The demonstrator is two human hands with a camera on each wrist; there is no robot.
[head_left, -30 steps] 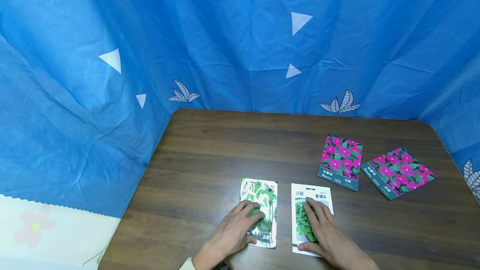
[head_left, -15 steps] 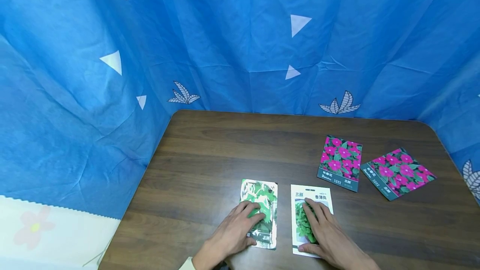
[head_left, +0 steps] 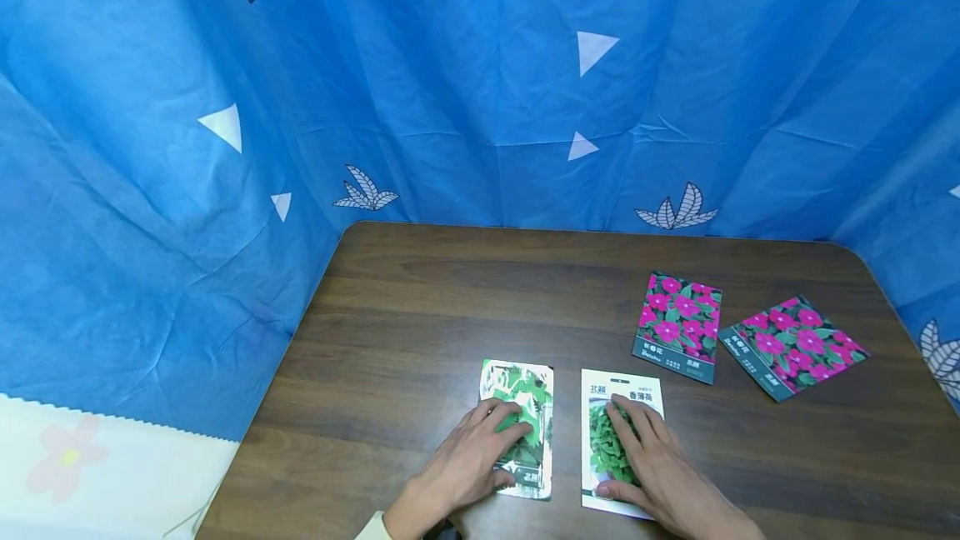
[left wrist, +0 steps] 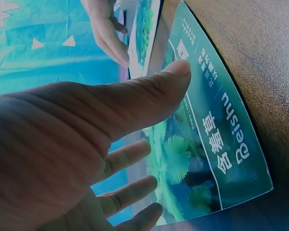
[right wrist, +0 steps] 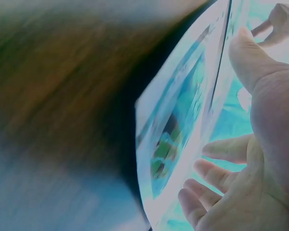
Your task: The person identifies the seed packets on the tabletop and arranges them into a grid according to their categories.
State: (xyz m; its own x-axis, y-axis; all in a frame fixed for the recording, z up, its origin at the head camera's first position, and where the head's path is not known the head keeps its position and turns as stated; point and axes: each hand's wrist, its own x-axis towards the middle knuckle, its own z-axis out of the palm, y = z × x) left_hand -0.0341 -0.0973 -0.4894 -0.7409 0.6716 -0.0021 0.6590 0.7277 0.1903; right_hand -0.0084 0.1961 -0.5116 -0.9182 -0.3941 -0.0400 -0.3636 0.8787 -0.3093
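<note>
Two seed packets lie side by side near the front of the table. My left hand [head_left: 461, 461] rests on the left one, a glossy green-and-white packet [head_left: 536, 394] with a leaf picture. The left wrist view shows its thumb [left wrist: 159, 91] across the lower part of this packet [left wrist: 221, 130], the other fingers spread over the leaf print. My right hand [head_left: 663, 469] rests on a white seed packet [head_left: 600, 386] with a green leafy picture, covering much of its right side. The fingers of that hand are loosely bent over the packet [right wrist: 183, 110].
Two more seed packets with pink flowers lie further back on the right: one nearly upright to me [head_left: 678, 327], the other slanted [head_left: 795, 348]. The brown wooden table [head_left: 420, 307] ends at a blue patterned curtain [head_left: 450, 90] behind and at both sides.
</note>
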